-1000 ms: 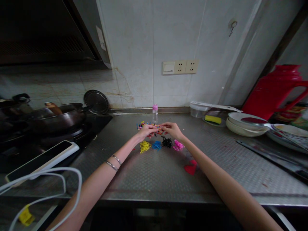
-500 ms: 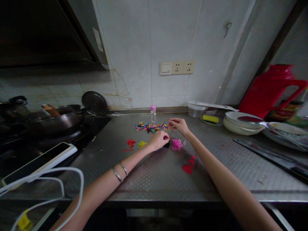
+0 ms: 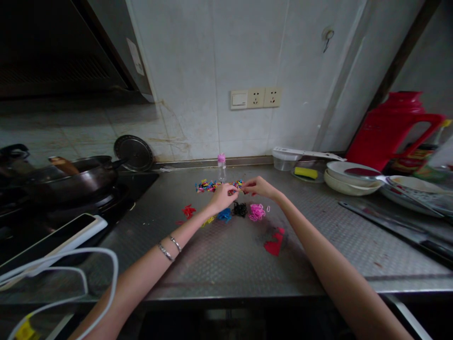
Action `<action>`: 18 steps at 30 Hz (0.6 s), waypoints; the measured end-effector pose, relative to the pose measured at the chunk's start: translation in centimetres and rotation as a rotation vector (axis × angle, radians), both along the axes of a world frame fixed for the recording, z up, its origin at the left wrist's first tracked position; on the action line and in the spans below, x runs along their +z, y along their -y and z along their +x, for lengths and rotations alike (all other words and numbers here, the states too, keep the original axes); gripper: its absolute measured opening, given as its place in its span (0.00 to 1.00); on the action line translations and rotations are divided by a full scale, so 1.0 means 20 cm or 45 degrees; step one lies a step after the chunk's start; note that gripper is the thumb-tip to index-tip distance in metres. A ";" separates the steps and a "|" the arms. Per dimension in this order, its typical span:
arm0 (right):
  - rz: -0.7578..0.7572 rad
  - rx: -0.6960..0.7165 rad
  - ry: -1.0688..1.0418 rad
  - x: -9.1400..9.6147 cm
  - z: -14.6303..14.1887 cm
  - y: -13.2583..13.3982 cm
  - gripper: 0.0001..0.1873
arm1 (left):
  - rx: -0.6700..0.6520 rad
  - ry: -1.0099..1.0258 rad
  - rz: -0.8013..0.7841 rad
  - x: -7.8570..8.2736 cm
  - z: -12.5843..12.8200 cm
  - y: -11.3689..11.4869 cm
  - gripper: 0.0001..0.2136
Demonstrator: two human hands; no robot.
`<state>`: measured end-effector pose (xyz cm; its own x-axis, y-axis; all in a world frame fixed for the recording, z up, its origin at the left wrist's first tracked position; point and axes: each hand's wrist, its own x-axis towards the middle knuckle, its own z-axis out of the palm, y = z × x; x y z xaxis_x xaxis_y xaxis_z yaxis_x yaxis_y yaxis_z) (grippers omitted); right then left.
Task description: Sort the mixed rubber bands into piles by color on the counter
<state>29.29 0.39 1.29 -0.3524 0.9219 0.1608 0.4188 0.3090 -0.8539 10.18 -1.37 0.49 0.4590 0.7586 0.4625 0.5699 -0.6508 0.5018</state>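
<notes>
My left hand [image 3: 222, 197] reaches to the front edge of a mixed heap of small coloured rubber bands [image 3: 204, 186], its thumb and fingers pinched together. Close beside it, my right hand [image 3: 260, 187] is at the heap's right end, fingers also pinched. Whatever either pinch holds is too small to make out. Nearer to me lie single-colour piles: red bands [image 3: 188, 211], yellow bands [image 3: 208, 221] partly behind my left wrist, blue bands [image 3: 224, 215], black bands [image 3: 239, 209] and pink bands [image 3: 257, 212]. One pink loop sits apart on the right.
Behind the heap stands a small clear bottle with a pink cap [image 3: 221, 165]. A red torn piece [image 3: 274, 242] lies on the metal counter [image 3: 219, 269]. To the right are a yellow sponge [image 3: 306, 173], stacked bowls [image 3: 348, 185], a knife [image 3: 392, 226] and a red flask [image 3: 387, 132]; a pan [image 3: 78, 177] sits left.
My left hand has moved from over the black and blue piles up to the mixed heap, uncovering both piles. My right hand has come slightly left and lower, closer to it.
</notes>
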 end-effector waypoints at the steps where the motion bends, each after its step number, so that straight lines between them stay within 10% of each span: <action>1: -0.011 0.043 0.041 0.01 0.00 0.01 0.11 | 0.034 0.038 -0.014 0.00 -0.03 -0.04 0.10; 9: -0.016 0.293 0.321 0.03 -0.08 0.07 0.11 | 0.216 0.024 -0.332 -0.08 -0.26 -0.24 0.08; 18: 0.317 -0.026 0.389 -0.05 -0.08 0.01 0.11 | 0.232 -0.288 -0.223 -0.08 -0.26 -0.18 0.10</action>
